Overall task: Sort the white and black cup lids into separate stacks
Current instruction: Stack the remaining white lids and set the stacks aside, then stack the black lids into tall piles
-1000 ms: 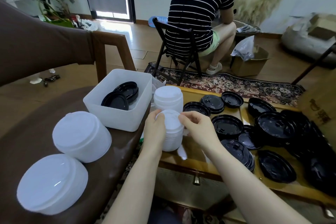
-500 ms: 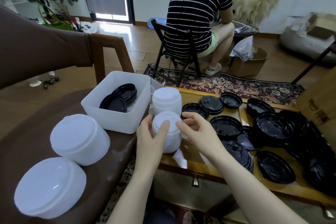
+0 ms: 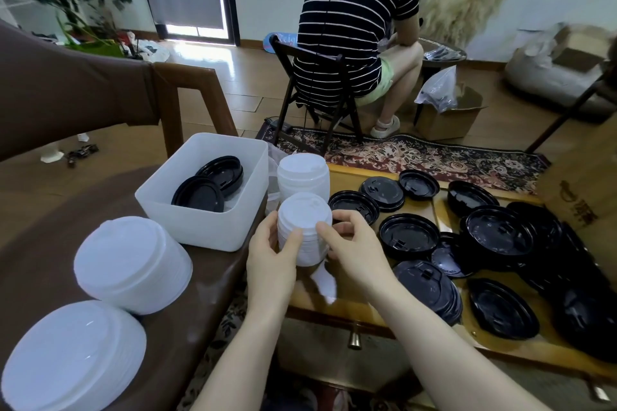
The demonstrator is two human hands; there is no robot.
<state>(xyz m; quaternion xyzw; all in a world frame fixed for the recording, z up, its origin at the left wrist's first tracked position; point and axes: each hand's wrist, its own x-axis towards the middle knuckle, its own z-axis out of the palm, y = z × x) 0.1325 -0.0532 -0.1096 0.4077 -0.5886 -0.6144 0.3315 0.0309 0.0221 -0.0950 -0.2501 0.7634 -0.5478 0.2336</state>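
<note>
A stack of small white cup lids (image 3: pixel 304 227) stands at the near left of the wooden table (image 3: pixel 334 305). My left hand (image 3: pixel 272 253) grips its left side, thumb on the front. My right hand (image 3: pixel 354 245) holds its right side with curled fingers. A second white lid stack (image 3: pixel 303 173) stands just behind it. Several black lids (image 3: pixel 409 237) lie spread over the table to the right. Two black lids (image 3: pixel 208 187) lie in a white bin (image 3: pixel 200 227) on the left.
Two stacks of larger white lids (image 3: pixel 132 264) (image 3: pixel 71 357) sit on the brown surface at the left. A person in a striped shirt (image 3: pixel 354 23) sits on a chair beyond the table, back turned. A cardboard box (image 3: pixel 581 190) stands at the far right.
Both hands have shifted their hold on the front white stack: the left slid lower along its side, and the right moved from the top rim to the right side.
</note>
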